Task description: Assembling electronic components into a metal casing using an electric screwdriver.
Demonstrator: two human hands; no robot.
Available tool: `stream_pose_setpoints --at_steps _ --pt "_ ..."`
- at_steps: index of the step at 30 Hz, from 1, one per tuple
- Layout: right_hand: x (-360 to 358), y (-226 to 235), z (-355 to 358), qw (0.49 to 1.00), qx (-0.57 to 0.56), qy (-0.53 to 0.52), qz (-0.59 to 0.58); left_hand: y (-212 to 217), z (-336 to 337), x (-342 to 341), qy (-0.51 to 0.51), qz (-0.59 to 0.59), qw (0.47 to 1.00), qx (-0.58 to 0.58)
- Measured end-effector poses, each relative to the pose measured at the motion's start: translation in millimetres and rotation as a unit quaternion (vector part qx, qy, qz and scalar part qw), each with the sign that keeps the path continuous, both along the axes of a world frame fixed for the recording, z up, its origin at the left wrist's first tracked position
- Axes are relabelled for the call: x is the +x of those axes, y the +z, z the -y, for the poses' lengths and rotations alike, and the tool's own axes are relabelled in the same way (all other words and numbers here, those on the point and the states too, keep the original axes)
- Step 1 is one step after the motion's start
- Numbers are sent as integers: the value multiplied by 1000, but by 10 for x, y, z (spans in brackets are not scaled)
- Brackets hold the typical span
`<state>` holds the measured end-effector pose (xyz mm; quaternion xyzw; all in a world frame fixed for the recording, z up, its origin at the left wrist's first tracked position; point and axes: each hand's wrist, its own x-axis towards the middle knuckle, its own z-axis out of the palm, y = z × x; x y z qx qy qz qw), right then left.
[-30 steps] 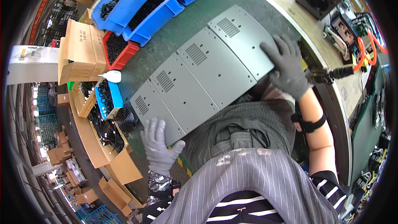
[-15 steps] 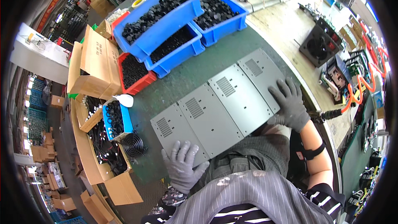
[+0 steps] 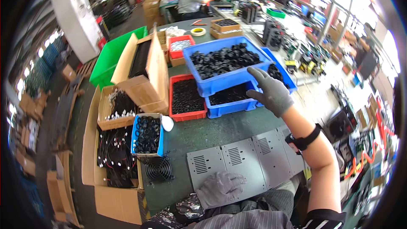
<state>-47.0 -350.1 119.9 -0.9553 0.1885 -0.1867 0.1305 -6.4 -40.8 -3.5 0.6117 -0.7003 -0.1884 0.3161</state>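
Several grey metal panels with vent slots lie side by side along the table's near edge. My left hand, in a grey glove, rests flat on the leftmost ones, fingers stretched out. My right hand, also gloved, is raised with fingers apart and nothing in them. It is nearest to the right end of a blue bin heaped with black plastic parts. That bin sits tilted on a lower blue bin of small black pieces. A further blue bin is partly hidden behind my right hand.
Left of the blue bins stands a red bin of small black pieces. Beside it are a tall cardboard box, a small blue box of black rings and a round black fan guard. Another person works at the back.
My right hand has left the panels' right end and risen to the blue bins. My left hand has slid further onto the panels. The view has tilted up, showing more of the room.
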Motion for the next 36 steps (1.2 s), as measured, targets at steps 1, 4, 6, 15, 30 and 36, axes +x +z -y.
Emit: stream_pose_setpoints --at_steps 1,4,6,15,30,36 --pt "196 -46 55 1000 -17 7 21 -16 -32 26 2 0 1000 6" --pt "665 -213 150 998 -29 -36 30 -64 -106 83 3 -26 1000 0" --pt "825 -267 210 995 -34 -60 68 -98 -125 93 0 -40 999 -1" --pt "1312 -351 461 992 -65 -85 66 -122 -129 61 -16 -20 1000 7" --pt "-409 -261 1419 967 55 -228 -99 -58 -1072 245 61 256 960 97" --pt "-286 -588 1381 962 115 -210 -135 -192 -909 86 25 364 926 96"
